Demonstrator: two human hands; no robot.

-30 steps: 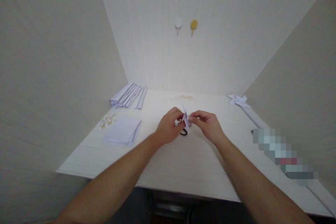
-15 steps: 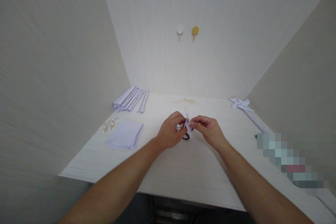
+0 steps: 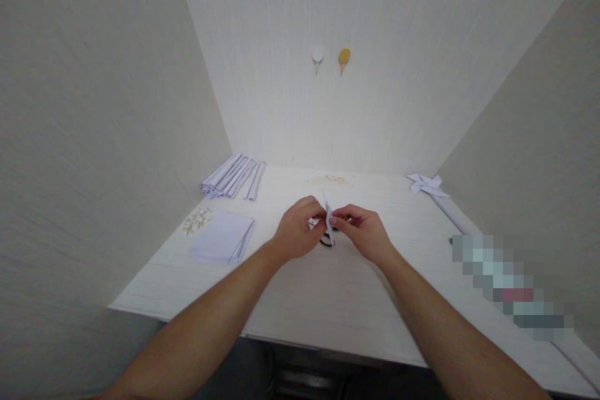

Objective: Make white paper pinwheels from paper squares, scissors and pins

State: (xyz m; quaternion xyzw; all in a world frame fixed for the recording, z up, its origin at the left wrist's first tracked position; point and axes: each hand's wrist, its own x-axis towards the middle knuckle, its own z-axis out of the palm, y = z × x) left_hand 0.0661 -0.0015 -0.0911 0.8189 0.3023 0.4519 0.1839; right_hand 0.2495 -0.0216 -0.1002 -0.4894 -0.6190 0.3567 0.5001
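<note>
A small white paper pinwheel [image 3: 329, 209] stands nearly edge-on between my hands, above the table's middle. My left hand [image 3: 296, 228] is closed, pinching it from the left at its centre. From the right, the thumb and fingers of my right hand [image 3: 365, 231] pinch the same spot. Whatever sits between the fingertips is too small to make out. Just beneath the hands lies a pair of scissors [image 3: 327, 240], its black handle loops partly hidden by the paper and fingers.
Rolled paper sticks [image 3: 229, 176] lie at the back left. Nearer are small gold and white fasteners [image 3: 197, 220] beside folded paper sheets [image 3: 220, 236]. Another pinwheel [image 3: 425, 184] on a paper stick [image 3: 452, 215] rests along the right wall. Two hooks [image 3: 344, 55] hang on the back wall.
The pinwheel has turned slightly and looks more edge-on, and my fingers are closer together on it. The whole view has shifted a little.
</note>
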